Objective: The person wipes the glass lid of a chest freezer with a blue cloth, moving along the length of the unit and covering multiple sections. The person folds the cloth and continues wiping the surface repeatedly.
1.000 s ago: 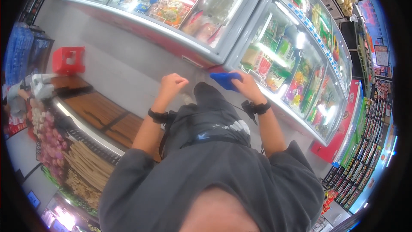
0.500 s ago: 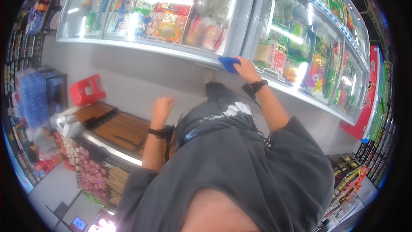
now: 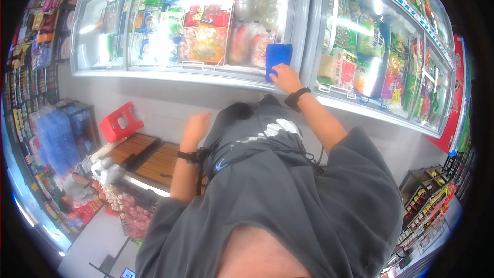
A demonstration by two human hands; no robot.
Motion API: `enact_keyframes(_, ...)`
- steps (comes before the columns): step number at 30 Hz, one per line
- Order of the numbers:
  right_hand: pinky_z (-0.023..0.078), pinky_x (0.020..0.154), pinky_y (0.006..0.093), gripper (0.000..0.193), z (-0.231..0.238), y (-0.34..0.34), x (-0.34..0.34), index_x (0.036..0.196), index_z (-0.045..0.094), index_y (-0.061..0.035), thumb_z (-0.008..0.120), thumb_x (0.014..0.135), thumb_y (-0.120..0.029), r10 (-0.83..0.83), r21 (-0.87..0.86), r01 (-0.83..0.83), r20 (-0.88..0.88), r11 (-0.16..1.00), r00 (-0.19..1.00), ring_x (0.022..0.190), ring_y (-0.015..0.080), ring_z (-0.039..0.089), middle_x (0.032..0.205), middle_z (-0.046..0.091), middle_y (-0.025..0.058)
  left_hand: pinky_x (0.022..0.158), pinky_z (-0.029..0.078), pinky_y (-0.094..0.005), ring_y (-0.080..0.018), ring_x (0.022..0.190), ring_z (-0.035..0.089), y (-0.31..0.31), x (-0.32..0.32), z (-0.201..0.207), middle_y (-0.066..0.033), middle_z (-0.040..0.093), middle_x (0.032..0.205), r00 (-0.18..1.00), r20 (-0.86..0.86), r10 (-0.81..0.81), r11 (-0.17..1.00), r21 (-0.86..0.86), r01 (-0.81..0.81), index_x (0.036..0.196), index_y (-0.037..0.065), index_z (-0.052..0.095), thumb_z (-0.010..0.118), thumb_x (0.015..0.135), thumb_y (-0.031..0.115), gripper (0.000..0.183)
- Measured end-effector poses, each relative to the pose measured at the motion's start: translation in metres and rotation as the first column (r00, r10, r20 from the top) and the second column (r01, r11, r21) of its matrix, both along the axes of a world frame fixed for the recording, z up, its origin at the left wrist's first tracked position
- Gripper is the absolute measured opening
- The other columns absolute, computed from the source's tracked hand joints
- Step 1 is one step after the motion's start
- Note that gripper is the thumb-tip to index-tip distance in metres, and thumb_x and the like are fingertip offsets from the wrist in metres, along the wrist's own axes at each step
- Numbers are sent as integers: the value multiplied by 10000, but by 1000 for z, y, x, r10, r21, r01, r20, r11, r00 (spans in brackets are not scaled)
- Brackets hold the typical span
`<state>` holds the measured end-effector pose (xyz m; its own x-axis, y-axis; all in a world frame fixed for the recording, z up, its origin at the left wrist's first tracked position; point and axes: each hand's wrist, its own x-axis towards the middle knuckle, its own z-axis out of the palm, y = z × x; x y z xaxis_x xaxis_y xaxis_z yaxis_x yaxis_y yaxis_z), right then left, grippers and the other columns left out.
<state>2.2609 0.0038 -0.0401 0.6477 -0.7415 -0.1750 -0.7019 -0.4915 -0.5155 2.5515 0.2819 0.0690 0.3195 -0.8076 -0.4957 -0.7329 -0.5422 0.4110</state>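
Observation:
A blue cloth (image 3: pixel 278 61) lies flat against the front glass of the left chest freezer (image 3: pixel 180 75), beside its right corner. My right hand (image 3: pixel 286 78) grips the lower part of that cloth at the freezer's edge, its fingers bent over it. Away from the freezer, my left hand (image 3: pixel 197 126) hangs in front of my left side, slightly blurred. Its fingers look curled in, and nothing shows in them. Black bands circle both wrists.
Another chest freezer (image 3: pixel 383 110) with packaged food adjoins on the right. To the left, a red plastic stool (image 3: pixel 122 122) stands behind a brown slatted bench (image 3: pixel 159 158). Wrapped blue bottles (image 3: pixel 55 136), garlic and onions (image 3: pixel 136 215) sit farther left; stocked shelves line both sides.
My right hand has brought the blue cloth from the freezer's corner edge up onto the glass, where it now lies spread out. My left hand stays low and apart from the freezer.

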Motion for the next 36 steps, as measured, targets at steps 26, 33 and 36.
enact_keyframes(26, 573, 751, 512, 398, -85, 76, 321, 1120, 546, -106, 754, 784, -156, -235, 31, 238, -86, 971, 968, 860, 402, 701, 930, 677, 200, 852, 542, -469, -386, 980, 681, -64, 306, -77, -190, 721, 1037, 921, -72, -382, 923, 29, 384, 1147, 68, 706, 597, 976, 193, 238)
enact_keyframes(33, 566, 819, 547, 453, -59, 37, 131, 1169, 503, -81, 729, 792, -191, -478, 132, 554, -369, 822, 797, 927, 429, 702, 959, 697, 228, 876, 535, -452, -383, 985, 680, -89, 274, -92, -199, 718, 1035, 881, -168, -443, 891, 21, 453, 1164, 38, 688, 598, 965, 174, 257)
enact_keyframes(36, 560, 832, 546, 456, -51, 20, 57, 1144, 477, -68, 726, 793, -218, -534, 80, 640, -478, 764, 697, 944, 449, 697, 981, 711, 264, 882, 534, -447, -380, 990, 681, -100, 255, -90, -200, 718, 1037, 865, -187, -466, 876, 40, 481, 1174, 32, 683, 594, 965, 172, 267)
